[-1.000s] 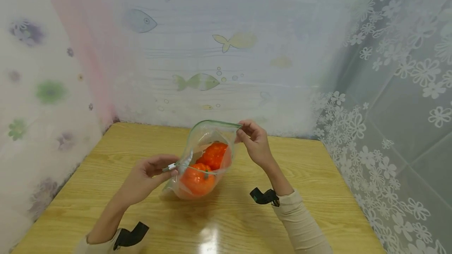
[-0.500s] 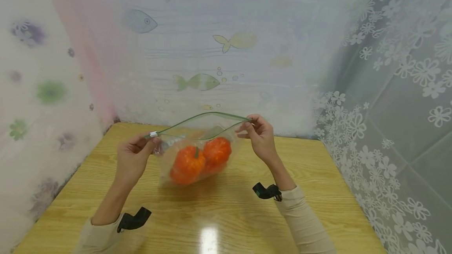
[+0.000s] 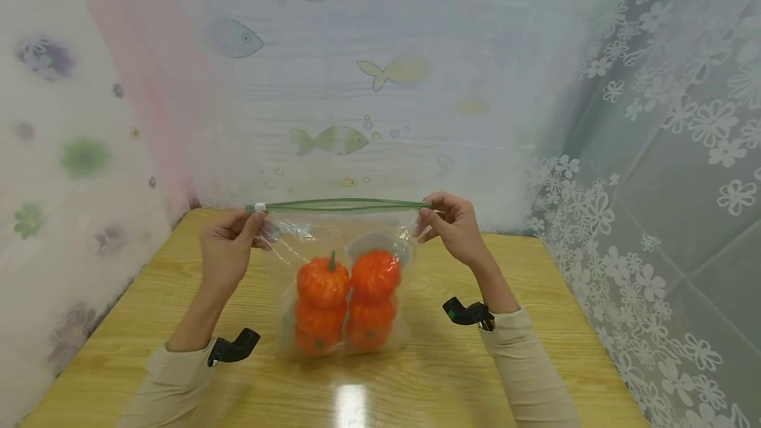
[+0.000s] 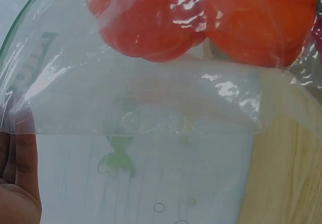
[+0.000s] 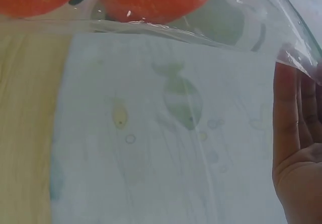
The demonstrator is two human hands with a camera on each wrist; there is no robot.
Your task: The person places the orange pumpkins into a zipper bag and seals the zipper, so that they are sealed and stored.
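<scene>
A clear slider zip bag point(image 3: 341, 236) with a green zip hangs upright, spread wide between my hands. Inside it, several orange-red pumpkins point(image 3: 323, 283) sit in two stacks, one with a green stem standing up. My left hand point(image 3: 228, 243) pinches the bag's top left corner, right by the white slider point(image 3: 259, 207). At the opposite top corner my right hand point(image 3: 454, 226) pinches the end of the zip. Between the corners the two zip edges stand slightly apart. Both wrist views show pumpkins point(image 4: 151, 20) through the plastic; the fingertips are partly hidden there.
Under the bag is a wooden table point(image 3: 487, 375), its far edge against a curtain point(image 3: 416, 117) printed with fish. Flower-patterned sheeting point(image 3: 672, 269) borders the right side, and a spotted curtain point(image 3: 83, 216) the left.
The bag's wide mouth has been drawn nearly flat and level. My left hand rose with the slider corner, and my right hand moved outward. The pumpkins now hang lower, facing me.
</scene>
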